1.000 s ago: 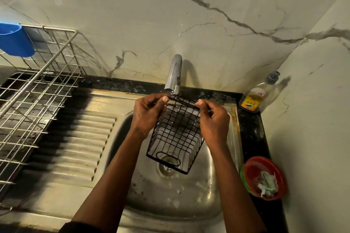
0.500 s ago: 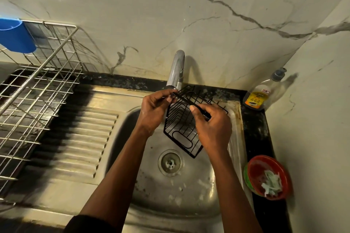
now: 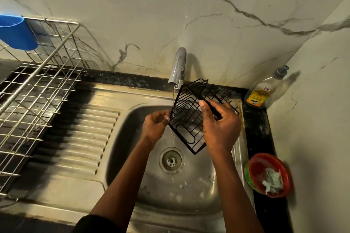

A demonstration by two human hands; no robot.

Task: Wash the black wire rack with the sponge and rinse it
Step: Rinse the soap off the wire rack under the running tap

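The black wire rack (image 3: 186, 117) hangs tilted over the steel sink (image 3: 132, 149), just right of the tap (image 3: 177, 68). A thin stream of water falls from the spout along the rack's left edge. My right hand (image 3: 219, 128) grips the rack's upper right rim, thumb on top. My left hand (image 3: 156, 126) is at the rack's lower left edge under the stream, fingers curled; whether it holds a wire is unclear. No sponge is visible.
A steel wire dish rack (image 3: 34, 96) with a blue cup (image 3: 16, 32) stands at the left by the ribbed drainboard (image 3: 81, 138). A soap bottle (image 3: 265, 89) sits in the back right corner. A red bowl (image 3: 269, 174) with scraps rests on the black counter at right.
The rack has turned and shifted right and toward the tap. My left hand has dropped from the top rim to the lower left edge. Water now runs from the spout.
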